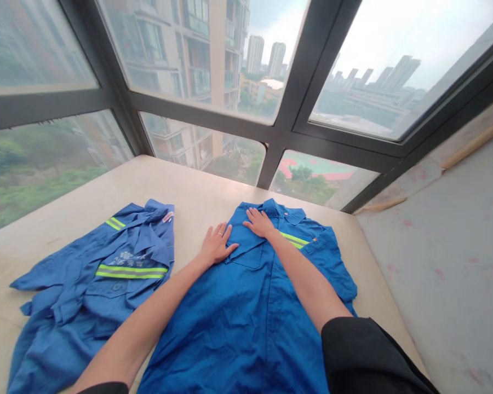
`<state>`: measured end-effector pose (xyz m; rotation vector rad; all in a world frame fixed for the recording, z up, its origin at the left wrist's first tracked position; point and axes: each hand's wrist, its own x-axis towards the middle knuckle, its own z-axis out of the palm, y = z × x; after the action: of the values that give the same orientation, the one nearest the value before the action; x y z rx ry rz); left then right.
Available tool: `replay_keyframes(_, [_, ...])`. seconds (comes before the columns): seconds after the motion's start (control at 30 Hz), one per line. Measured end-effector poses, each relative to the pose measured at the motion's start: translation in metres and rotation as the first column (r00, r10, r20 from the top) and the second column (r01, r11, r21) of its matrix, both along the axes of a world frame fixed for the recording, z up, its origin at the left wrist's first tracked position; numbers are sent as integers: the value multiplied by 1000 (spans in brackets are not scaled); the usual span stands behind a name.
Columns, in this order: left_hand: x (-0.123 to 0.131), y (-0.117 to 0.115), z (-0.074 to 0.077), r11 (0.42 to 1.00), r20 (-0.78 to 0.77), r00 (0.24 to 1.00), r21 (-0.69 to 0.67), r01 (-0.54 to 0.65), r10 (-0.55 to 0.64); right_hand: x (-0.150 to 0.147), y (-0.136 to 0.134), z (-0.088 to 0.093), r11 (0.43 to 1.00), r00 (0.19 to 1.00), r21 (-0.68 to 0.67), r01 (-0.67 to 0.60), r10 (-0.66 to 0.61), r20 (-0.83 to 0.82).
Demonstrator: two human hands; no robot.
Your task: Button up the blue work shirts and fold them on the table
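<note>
A blue work jacket (238, 317) with a yellow-green reflective stripe lies spread out in front of me, its collar toward the window. My left hand (217, 244), with a ring on one finger, rests flat at the jacket's left edge, fingers spread. Near the collar, my right hand (259, 222) lies flat on the upper left chest, fingers outstretched. The left sleeve is not seen stretched out on that side; the sleeve on the right is folded over the front. Both palms press on cloth and grip nothing.
A second, crumpled blue work jacket (119, 290) with reflective stripes and white printing lies to the left. Both garments are on a pale ledge (197, 191). Dark window frames (213, 117) border it at the back, and a patterned wall (443, 262) stands on the right.
</note>
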<state>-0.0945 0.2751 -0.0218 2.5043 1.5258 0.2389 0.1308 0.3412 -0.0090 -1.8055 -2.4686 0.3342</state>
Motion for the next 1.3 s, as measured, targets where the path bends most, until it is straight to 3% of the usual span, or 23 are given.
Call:
replay_keyframes(0.1, [1, 0, 1, 1000, -30, 999, -19, -10, 9, 16, -29, 12, 996, 997, 85, -40, 46, -67])
replay_keyframes(0.23, [2, -1, 6, 1000, -74, 997, -29, -13, 10, 36, -115, 19, 983, 987, 161, -94, 113, -116])
replay_keyframes(0.37, [8, -8, 19, 994, -135, 985, -6, -106, 104, 55, -224, 9, 988, 997, 149, 34, -23, -70])
replay_keyframes(0.47, [25, -29, 32, 986, -104, 982, 66, -154, 160, 66, -285, -5, 981, 989, 126, 147, -145, -21])
replay_keyframes(0.6, [75, -93, 34, 998, 42, 997, 33, -61, 60, 77, -315, -17, 956, 961, 105, 274, -277, 15])
replay_keyframes(0.73, [126, -187, 16, 989, 184, 974, -34, 143, -135, 88, -308, -17, 948, 956, 135, 288, -292, 16])
replay_keyframes(0.83, [139, -249, 4, 973, 220, 956, -77, 217, -196, 101, -299, -12, 945, 952, 128, 300, -305, 27])
replay_keyframes(0.93, [130, -287, 4, 962, 224, 943, -60, 265, -246, 115, -299, -4, 940, 944, 91, 328, -330, 14])
replay_keyframes(1.03, [108, -305, 12, 930, 195, 914, -23, 367, -356, 121, -318, 6, 954, 957, 81, 289, -284, -65])
replay_keyframes(1.17, [69, -314, 18, 893, 102, 889, -23, 450, -446, 117, -388, 16, 976, 972, 146, 159, -129, -196])
replay_keyframes(1.3, [31, -318, 14, 873, -41, 872, -34, 487, -488, 108, -473, 12, 986, 983, 161, 49, -19, -184])
